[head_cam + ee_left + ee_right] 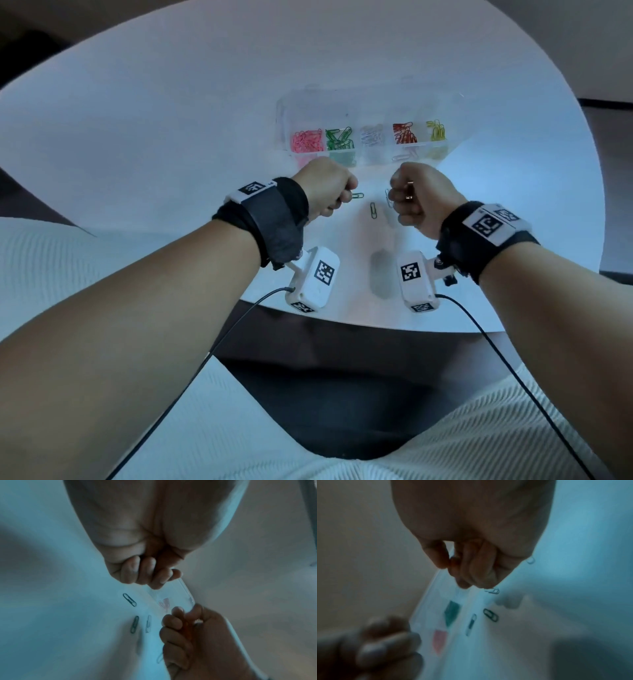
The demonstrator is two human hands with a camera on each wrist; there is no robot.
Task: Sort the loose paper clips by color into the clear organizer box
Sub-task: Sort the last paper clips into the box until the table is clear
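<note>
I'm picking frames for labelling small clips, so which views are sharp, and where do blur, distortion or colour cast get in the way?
Head view: sharpest, with fisheye bending of the table edge and a cool blue cast; clip colours in the organizer box read clearly. Left wrist view: dim, soft, but the loose clips stay recognisable. Right wrist view: blurriest, the left hand smeared in the foreground.

Bare forearms, strapped wrists

Each wrist wears a black wrap topped by a white tag with a black square code; a white camera box with similar codes hangs at 6 o'clock of each, trailing a thin black cable. Ribbed white trousers cover the lap.
</note>
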